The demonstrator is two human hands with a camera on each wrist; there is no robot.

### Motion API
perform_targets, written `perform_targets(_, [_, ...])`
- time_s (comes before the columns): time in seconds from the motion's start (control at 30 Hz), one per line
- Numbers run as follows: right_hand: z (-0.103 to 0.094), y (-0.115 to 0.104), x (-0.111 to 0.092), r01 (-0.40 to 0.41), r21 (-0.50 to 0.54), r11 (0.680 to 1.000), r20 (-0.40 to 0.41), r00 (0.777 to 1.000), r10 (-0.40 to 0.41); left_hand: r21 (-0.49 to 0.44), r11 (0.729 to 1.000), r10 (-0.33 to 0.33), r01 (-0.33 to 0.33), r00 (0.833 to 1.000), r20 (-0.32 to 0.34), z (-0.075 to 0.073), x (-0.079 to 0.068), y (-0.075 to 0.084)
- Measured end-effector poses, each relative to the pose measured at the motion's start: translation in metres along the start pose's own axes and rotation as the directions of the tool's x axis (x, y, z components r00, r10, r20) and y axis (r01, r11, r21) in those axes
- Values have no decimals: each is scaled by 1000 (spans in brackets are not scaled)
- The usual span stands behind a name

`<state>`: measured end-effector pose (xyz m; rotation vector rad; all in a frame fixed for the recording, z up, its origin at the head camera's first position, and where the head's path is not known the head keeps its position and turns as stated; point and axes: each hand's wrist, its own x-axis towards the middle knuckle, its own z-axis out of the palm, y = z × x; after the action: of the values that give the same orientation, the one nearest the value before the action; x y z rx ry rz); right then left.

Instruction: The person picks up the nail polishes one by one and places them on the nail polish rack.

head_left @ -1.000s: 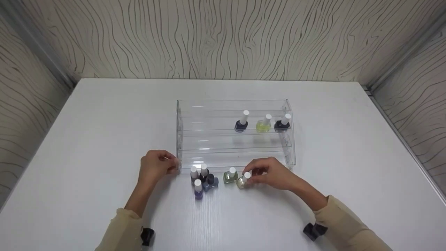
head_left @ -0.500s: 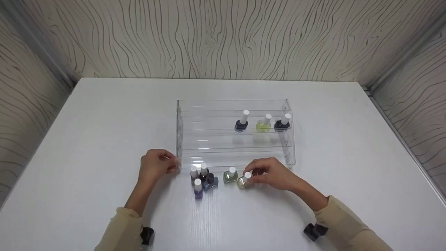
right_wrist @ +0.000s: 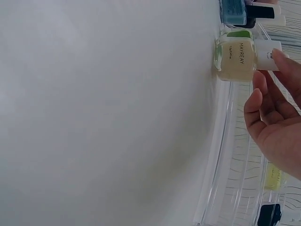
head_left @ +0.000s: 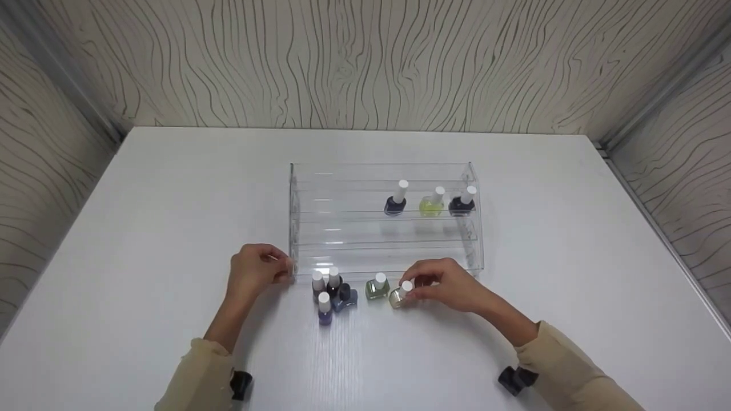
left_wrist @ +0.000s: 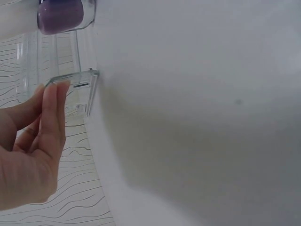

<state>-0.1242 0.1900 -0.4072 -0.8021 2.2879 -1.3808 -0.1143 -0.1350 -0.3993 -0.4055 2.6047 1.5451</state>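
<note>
My left hand [head_left: 257, 271] pinches the front left corner of a clear acrylic tiered rack [head_left: 342, 231]; the left wrist view shows thumb and fingertips on the rack's side edge [left_wrist: 73, 76]. My right hand [head_left: 448, 285] holds a cream nail polish bottle [right_wrist: 237, 59] by its white cap, thumb on the cap. That bottle stands in front of the rack, beside a green nail polish bottle [head_left: 377, 290]. Left of these is a cluster: a purple bottle [head_left: 325, 317], a blue-grey one with a black cap [head_left: 347, 299], and two dark ones with white caps [head_left: 334, 285].
On an upper tier of the rack, toward the right, stand a dark bottle [head_left: 394, 205], a yellow one [head_left: 431, 206] and another dark one [head_left: 461, 206]. A white table [head_left: 143, 228] lies under everything, with wood-patterned panels [head_left: 342, 63] behind and at the sides.
The cream bottle's cap has shifted very slightly to the right under my right fingers. My left hand stays on the rack, and the other bottles stay put.
</note>
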Motion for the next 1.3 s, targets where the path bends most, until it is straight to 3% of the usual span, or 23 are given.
perform_targets(0.83, [-2,3,-4,45,-12,999,-22,999,-46,20,1000,6,-6,1000,-9,1,0,0])
perform_targets(1.3, [-13,-7,-2,-28,-71,997,-41,999,25,20,999,-25,25,1000,-4,1,1,1])
